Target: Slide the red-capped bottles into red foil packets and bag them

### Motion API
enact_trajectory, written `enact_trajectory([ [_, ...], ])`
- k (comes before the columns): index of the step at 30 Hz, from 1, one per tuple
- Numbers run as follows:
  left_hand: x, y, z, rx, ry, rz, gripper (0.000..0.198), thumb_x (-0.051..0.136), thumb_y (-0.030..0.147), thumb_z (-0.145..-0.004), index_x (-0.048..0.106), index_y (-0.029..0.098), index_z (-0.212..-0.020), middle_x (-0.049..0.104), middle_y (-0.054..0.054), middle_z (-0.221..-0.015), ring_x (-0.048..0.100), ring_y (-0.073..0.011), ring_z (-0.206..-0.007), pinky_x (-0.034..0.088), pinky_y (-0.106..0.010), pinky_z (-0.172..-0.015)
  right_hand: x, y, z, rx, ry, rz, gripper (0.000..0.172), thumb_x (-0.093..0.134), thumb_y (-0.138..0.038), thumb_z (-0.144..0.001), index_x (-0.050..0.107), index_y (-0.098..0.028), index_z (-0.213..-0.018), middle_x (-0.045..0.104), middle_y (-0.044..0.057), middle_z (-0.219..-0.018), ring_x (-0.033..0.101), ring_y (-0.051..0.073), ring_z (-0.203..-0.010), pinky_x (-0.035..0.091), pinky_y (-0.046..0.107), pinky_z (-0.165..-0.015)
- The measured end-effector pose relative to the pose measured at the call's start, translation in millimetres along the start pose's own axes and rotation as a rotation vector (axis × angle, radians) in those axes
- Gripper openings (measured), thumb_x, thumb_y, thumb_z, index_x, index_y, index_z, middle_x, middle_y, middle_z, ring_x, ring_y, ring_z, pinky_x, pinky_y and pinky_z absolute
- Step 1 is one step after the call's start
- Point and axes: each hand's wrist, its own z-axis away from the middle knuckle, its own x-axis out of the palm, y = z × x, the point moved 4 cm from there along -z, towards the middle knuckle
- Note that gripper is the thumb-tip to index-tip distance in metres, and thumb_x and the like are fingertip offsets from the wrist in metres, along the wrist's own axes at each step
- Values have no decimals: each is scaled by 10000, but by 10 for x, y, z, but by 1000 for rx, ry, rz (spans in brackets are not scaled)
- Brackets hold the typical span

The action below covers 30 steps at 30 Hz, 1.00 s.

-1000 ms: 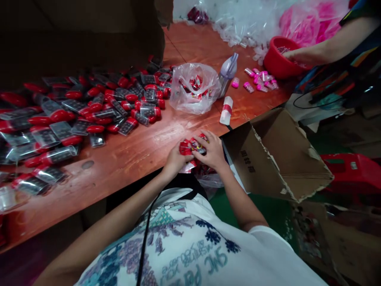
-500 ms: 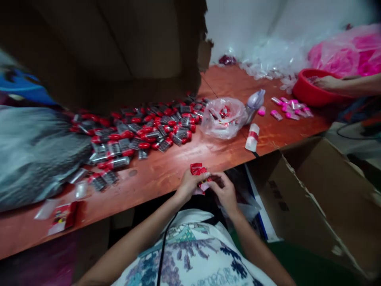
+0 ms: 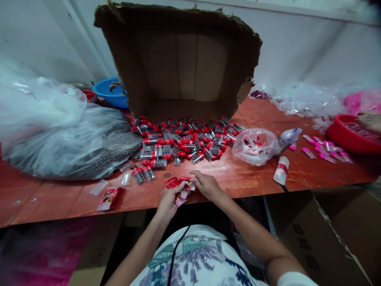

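Observation:
My left hand (image 3: 168, 202) is closed round a loose bunch of small red printed cards (image 3: 182, 195), just over the table's front edge. At the right side of the bunch is my right hand (image 3: 206, 184), its fingers bent and pinching the edge of one card; the fingertips are partly hidden. Behind my hands lies a heap of small clear containers with red caps and dark contents (image 3: 190, 143). To the left, a stack of similar red cards (image 3: 109, 199) rests on the table near a few clear pieces (image 3: 99, 187).
An open cardboard box (image 3: 184, 59) lies on its side behind the heap. Left is a big plastic bag (image 3: 68, 139); right are a bag of red packets (image 3: 256, 147), a white roll (image 3: 281, 171), pink-capped tubes (image 3: 327, 149) and a red basin (image 3: 351, 135) with another person's hand.
My view has swung left and up, showing more of the box and bag. The bunch of cards is now fanned out in my left hand, and my right hand has moved to its side.

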Motion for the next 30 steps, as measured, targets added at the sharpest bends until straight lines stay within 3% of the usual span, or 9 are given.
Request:
enact_trajectory([
  [2,-82,69,-13,-11,51,51,168,720,35,-627,667,87,-777,712,-82,-720,674,-192,-602,577,-312,-598,-50,93,-223,22,58,125,301,413,-303,-939,578,-248,-1184,661,57,-1075,617,187,-972,470,279,-812],
  [5,-166,181,-23,27,62,102,165,686,9,-653,666,96,-792,710,-70,-721,672,-182,-593,578,-294,-569,-129,259,-479,206,161,397,373,464,-411,-913,572,-215,-1210,601,133,-1107,583,249,-985,462,338,-793],
  [8,-228,240,-39,51,51,141,152,690,15,-661,672,86,-794,710,-69,-727,668,-170,-590,575,-271,-556,-77,263,-535,245,149,552,461,505,-534,-855,602,-213,-1172,572,159,-1050,565,287,-945,455,365,-751],
  [10,-272,244,-58,41,70,172,124,691,24,-671,672,76,-782,707,-70,-713,663,-167,-578,573,-265,-540,-3,202,-459,203,134,557,416,499,-513,-863,632,-203,-1108,565,151,-986,558,285,-917,450,368,-749],
  [14,-330,240,-102,11,90,255,75,676,43,-710,672,74,-778,700,-65,-688,652,-152,-552,568,-256,-527,122,113,-180,130,110,323,272,523,-311,-857,627,-219,-1091,560,102,-961,562,236,-887,452,350,-787],
  [18,-331,250,-130,-13,83,298,48,637,60,-759,677,71,-784,705,-76,-700,650,-145,-548,563,-245,-527,167,39,87,178,176,-209,423,582,-254,-797,518,-242,-1215,582,58,-1048,583,178,-846,482,320,-779],
  [21,-313,243,-147,-7,82,304,61,632,56,-762,680,86,-784,709,-66,-712,654,-146,-560,563,-245,-528,182,-117,230,241,226,-533,439,630,-289,-776,515,-234,-1196,612,33,-968,583,151,-764,498,286,-716],
  [26,-262,180,-154,16,49,287,84,651,52,-739,685,100,-799,715,-63,-746,666,-155,-602,567,-254,-550,191,-396,298,191,218,-636,394,626,-253,-783,559,-249,-1171,595,38,-1017,579,149,-828,497,276,-744],
  [30,-233,184,-100,88,55,256,108,696,64,-693,687,98,-795,719,-70,-764,672,-169,-631,575,-272,-583,197,-390,276,171,231,-582,396,614,-225,-783,566,-253,-1175,576,39,-1056,582,149,-844,496,282,-763],
])
